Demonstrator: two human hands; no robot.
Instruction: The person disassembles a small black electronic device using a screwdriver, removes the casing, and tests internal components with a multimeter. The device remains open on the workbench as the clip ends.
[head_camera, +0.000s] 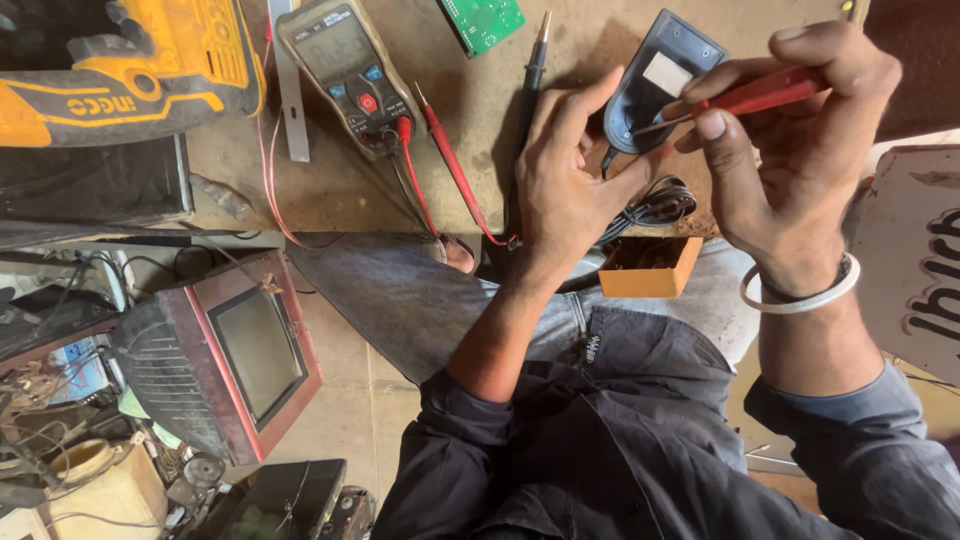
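Fingers (575, 120) of the left hand (560, 190) curl around the lower edge of a dark plastic adapter case (655, 85), propping it tilted above the desk (350, 190). The right hand (810, 140) pinches a red-handled screwdriver (755, 95) closed between thumb and fingertips, its tip resting at the case's near end, just beside the left thumb. From where I stand, a slip looks like the main hazard: the blade points toward that thumb, and hard pressure could send it off the plastic into skin. The case is held only at one edge, so it could twist free. Its black cord (655, 205) hangs coiled below, and a snag could tug it. A multimeter (345, 70) lies well apart.
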